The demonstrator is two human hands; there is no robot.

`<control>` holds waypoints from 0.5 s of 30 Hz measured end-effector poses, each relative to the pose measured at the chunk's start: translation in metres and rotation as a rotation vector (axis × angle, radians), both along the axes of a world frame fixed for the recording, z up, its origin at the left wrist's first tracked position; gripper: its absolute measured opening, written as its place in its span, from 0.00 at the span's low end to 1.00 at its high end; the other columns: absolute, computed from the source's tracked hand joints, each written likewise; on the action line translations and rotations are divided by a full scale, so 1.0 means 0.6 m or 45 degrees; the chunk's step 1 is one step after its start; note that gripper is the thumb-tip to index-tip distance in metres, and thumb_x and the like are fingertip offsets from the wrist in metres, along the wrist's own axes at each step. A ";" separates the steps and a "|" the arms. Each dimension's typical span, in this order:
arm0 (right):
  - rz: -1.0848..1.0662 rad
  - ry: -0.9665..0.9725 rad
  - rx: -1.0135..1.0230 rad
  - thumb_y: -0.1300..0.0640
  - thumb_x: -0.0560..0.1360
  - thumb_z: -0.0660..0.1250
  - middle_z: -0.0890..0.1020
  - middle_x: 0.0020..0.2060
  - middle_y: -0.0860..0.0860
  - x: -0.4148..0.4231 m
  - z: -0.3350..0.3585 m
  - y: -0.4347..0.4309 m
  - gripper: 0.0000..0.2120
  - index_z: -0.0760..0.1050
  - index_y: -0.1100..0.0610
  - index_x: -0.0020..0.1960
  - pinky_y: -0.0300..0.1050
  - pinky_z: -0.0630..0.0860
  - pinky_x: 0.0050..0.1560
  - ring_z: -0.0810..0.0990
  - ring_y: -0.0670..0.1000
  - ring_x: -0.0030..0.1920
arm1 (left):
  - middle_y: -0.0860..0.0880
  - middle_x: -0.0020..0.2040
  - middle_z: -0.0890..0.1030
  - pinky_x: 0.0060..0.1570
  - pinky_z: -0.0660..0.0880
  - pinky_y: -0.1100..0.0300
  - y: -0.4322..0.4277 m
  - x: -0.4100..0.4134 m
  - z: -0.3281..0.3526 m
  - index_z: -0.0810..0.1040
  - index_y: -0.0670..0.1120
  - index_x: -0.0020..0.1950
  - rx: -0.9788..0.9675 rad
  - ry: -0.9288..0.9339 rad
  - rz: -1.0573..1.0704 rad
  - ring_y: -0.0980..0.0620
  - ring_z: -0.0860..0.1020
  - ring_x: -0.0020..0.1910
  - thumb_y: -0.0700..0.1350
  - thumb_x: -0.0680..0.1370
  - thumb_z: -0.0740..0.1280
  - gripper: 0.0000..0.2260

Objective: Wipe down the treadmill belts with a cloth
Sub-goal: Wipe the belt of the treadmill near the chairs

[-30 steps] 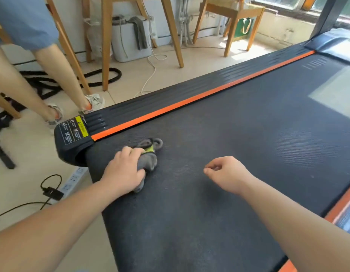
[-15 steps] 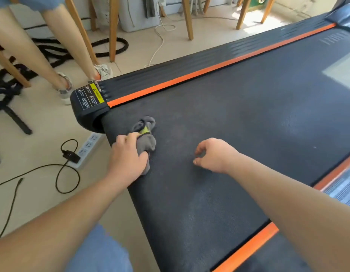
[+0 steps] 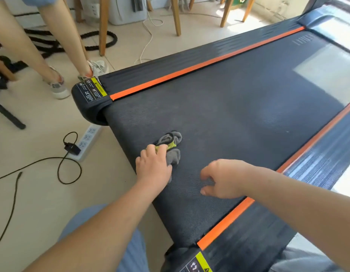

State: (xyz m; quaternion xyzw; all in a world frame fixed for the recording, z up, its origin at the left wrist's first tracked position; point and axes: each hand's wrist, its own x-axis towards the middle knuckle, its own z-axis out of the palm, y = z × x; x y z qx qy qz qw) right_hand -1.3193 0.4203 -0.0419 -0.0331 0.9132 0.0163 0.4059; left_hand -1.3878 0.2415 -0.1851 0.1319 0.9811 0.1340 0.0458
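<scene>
Cloth (image 3: 173,155), grey and bunched, lies on the treadmill belt (image 3: 229,107) by its left edge, our left grip (image 3: 153,167) clamped on its near end. Our right grip (image 3: 225,179) sits just right of it, fingers loosely curled, holding nothing.

Dark treadmill belt (image 3: 239,107): crumpled grey cloth (image 3: 175,156) lying near its end.

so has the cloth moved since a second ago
Yes. The cloth in the left hand has slid across the belt, away from the labelled corner cap toward the near orange stripe.
</scene>
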 end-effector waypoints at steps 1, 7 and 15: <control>-0.014 -0.004 0.001 0.36 0.80 0.62 0.77 0.65 0.47 0.007 -0.001 -0.002 0.26 0.69 0.44 0.75 0.50 0.75 0.62 0.76 0.55 0.65 | 0.45 0.61 0.70 0.55 0.71 0.48 0.006 0.003 -0.004 0.68 0.52 0.68 0.016 0.022 0.026 0.41 0.72 0.58 0.54 0.76 0.70 0.23; -0.503 0.302 -0.399 0.36 0.79 0.64 0.79 0.51 0.41 0.057 -0.054 0.014 0.20 0.75 0.42 0.68 0.49 0.77 0.60 0.79 0.49 0.56 | 0.41 0.59 0.73 0.52 0.74 0.45 0.010 0.038 -0.021 0.73 0.47 0.67 0.124 0.079 0.163 0.36 0.74 0.53 0.50 0.71 0.76 0.26; -0.620 0.180 -0.576 0.43 0.80 0.67 0.82 0.58 0.45 0.038 -0.018 0.050 0.18 0.79 0.48 0.66 0.45 0.77 0.60 0.81 0.50 0.58 | 0.49 0.60 0.70 0.53 0.74 0.53 0.007 0.227 0.039 0.74 0.56 0.66 0.126 -0.434 0.133 0.44 0.75 0.57 0.50 0.72 0.73 0.23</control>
